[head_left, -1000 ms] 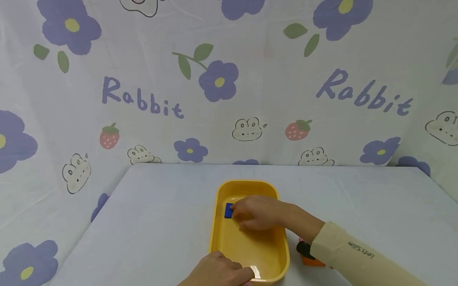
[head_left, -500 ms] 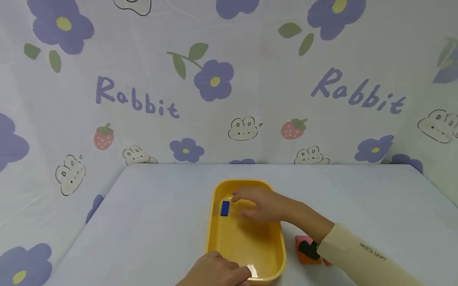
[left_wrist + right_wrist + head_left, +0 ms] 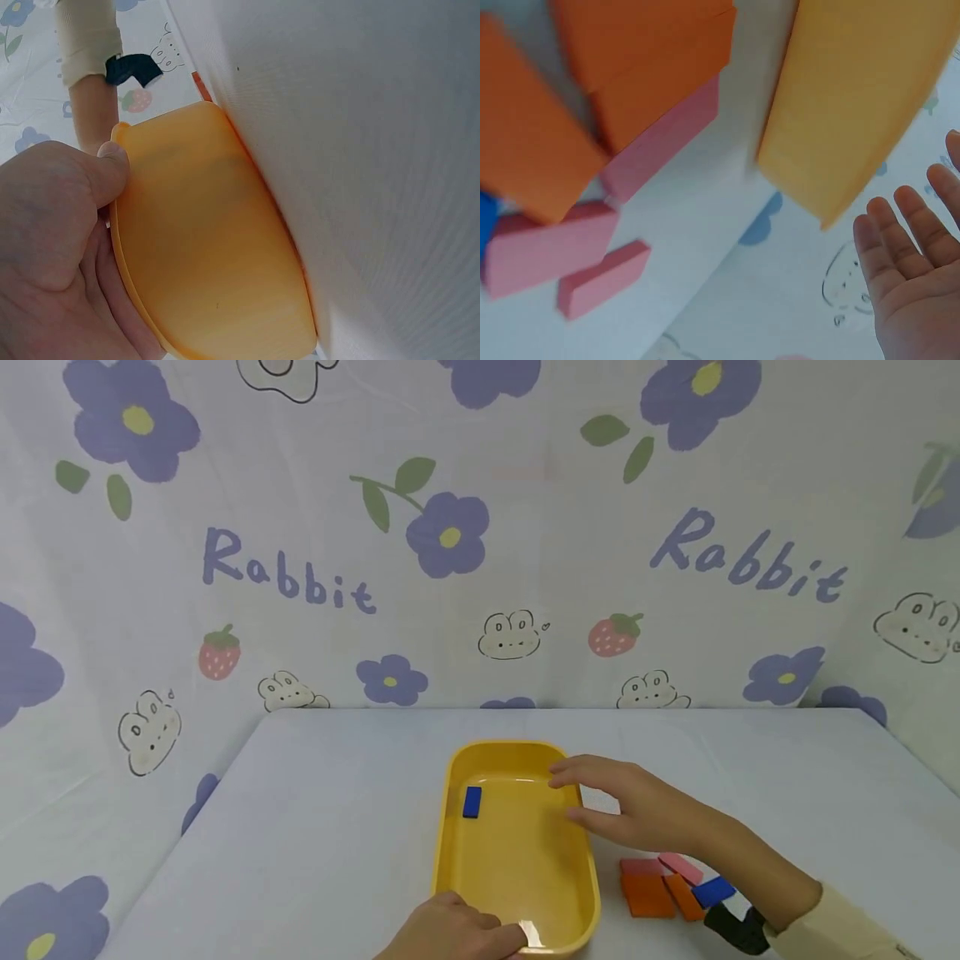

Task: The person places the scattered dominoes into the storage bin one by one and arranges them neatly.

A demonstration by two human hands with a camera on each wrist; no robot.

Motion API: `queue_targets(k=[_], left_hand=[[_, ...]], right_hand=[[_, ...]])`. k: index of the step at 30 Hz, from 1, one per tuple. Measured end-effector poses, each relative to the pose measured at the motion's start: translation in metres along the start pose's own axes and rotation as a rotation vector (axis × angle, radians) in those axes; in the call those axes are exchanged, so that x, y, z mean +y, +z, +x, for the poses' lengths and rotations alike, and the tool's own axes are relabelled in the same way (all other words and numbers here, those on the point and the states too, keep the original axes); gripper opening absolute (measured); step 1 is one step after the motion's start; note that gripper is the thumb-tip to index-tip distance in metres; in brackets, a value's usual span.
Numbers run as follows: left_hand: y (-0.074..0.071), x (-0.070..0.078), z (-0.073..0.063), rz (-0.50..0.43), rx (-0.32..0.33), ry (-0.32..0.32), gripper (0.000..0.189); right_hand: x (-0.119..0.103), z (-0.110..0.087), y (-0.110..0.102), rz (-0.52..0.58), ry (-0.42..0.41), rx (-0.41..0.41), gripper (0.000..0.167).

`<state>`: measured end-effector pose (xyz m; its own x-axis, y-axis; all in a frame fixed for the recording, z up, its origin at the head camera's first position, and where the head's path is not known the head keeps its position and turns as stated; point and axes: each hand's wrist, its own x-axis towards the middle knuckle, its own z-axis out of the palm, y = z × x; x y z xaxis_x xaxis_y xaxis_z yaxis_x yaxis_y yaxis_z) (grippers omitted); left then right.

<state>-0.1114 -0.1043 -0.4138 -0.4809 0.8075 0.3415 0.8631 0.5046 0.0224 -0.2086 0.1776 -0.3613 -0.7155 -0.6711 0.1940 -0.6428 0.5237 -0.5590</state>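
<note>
A yellow plastic tray (image 3: 525,860) sits on the table in the head view. My left hand (image 3: 450,931) grips its near rim, and the left wrist view shows the thumb (image 3: 112,165) over that rim. A small blue block (image 3: 472,802) lies flat inside the tray, toward the far left. My right hand (image 3: 630,806) hovers at the tray's right rim, fingers spread and holding nothing. The right wrist view shows the same hand (image 3: 919,277) with its palm bare.
Right of the tray lie loose blocks: a large orange block (image 3: 648,895), a narrower orange one (image 3: 684,896), pink blocks (image 3: 681,867) and a blue one (image 3: 713,892). A dark strap (image 3: 738,931) hangs at the right sleeve. Behind stands a printed cloth (image 3: 517,568).
My right hand has come away from the blue block in the tray and moved right to the rim. More loose blocks show beneath the arm. The left hand stays on the tray.
</note>
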Motion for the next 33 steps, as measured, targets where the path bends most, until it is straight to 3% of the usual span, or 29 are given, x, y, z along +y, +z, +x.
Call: queue_targets(k=[6, 12, 17, 24, 33], left_hand=[[0.000, 0.000, -0.001, 0.009, -0.007, -0.001, 0.019], [0.002, 0.000, -0.001, 0.020, 0.065, 0.035, 0.022], [0.003, -0.001, -0.002, 0.047, 0.090, 0.054, 0.023], [0.002, -0.002, -0.002, 0.026, 0.041, 0.046, 0.022], [0.002, -0.002, -0.001, 0.003, 0.003, 0.029, 0.019]], right_hand=[[-0.003, -0.022, -0.009, -0.084, 0.049, 0.011, 0.033], [0.002, -0.048, -0.017, -0.239, 0.130, -0.014, 0.024], [0.011, -0.071, -0.021, -0.286, 0.223, -0.045, 0.019], [0.028, -0.095, -0.022, -0.281, 0.405, -0.151, 0.024], [0.039, -0.103, -0.015, -0.297, 0.517, -0.193, 0.032]])
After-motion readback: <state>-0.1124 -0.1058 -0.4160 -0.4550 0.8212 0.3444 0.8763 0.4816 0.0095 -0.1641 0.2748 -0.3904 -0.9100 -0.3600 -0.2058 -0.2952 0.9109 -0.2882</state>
